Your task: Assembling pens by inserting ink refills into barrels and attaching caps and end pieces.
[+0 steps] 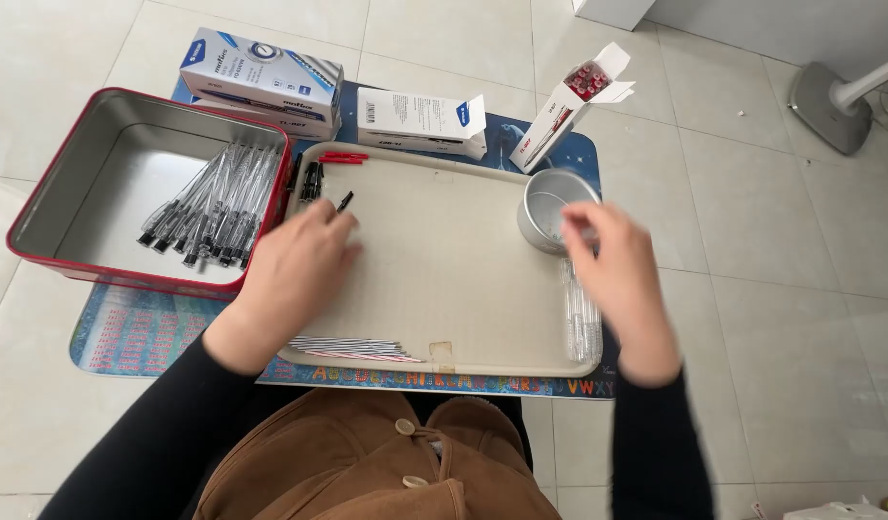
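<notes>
A single head-worn camera looks steeply down from close above. It faces the beige tray (444, 279) on the tiled floor (771, 241), with the wearer's lap at 6 o'clock.

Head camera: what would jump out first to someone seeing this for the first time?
The red-rimmed metal tin at the left, with a heap of pens against its right wall. Next, the beige tray in the middle: the left hand rests on it with a black pen at its fingertips, and the blurred right hand is beside a small round metal cup, over clear pen barrels. Three boxes stand behind.
</notes>
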